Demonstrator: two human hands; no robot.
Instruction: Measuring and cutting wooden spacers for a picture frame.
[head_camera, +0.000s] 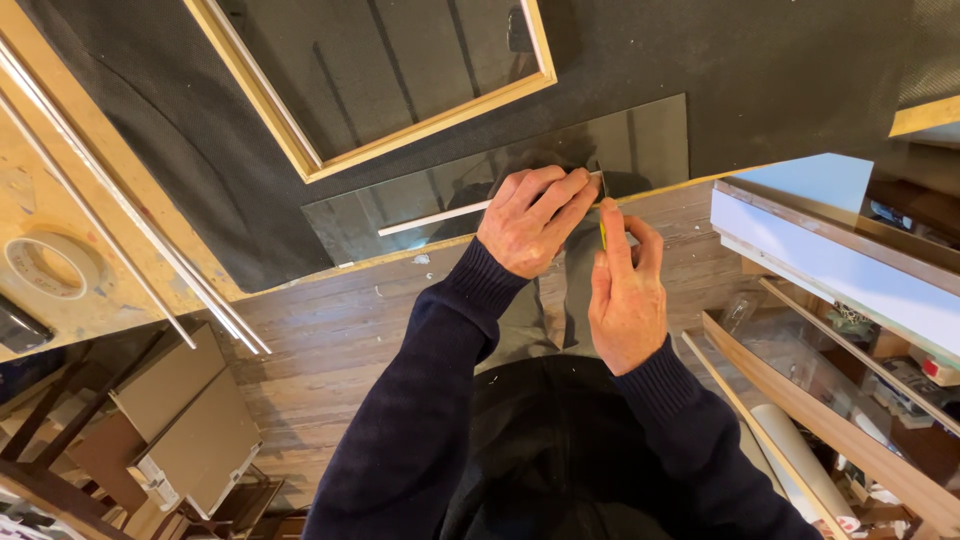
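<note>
Hands first: we see our left hand (530, 220) laid palm-down on a pane of glass (400, 215) at the near edge of the worktop (200, 160), fingers curled and bunched together, pressing on the right end of a thin white strip (435, 217) that runs leftward across the pane; its grip is closed loosely over that strip rather than wrapped round it; the wrist bends inward and the dark blue sleeve (420, 400) rises steeply from below. Our right hand (625, 295) stands just beside the left, almost touching it, held edge-up with the thumb and forefinger stretched forward and pinched shut on a slim yellow-green tool (603, 235); only a sliver of the tool shows between the fingers, and its tip meets the glass near the strip's right end; what kind of tool it is we cannot tell. The pane lies flat on the dark mat covering the worktop, its near long side close to the worktop's edge; beyond it lies a pale wooden frame (420, 125), tilted at an angle; a roll of tape (45, 265) sits far left on bare wood, with thin metal rods (150, 260) slanting beside it; below us is the wooden floor (340, 340).
</note>
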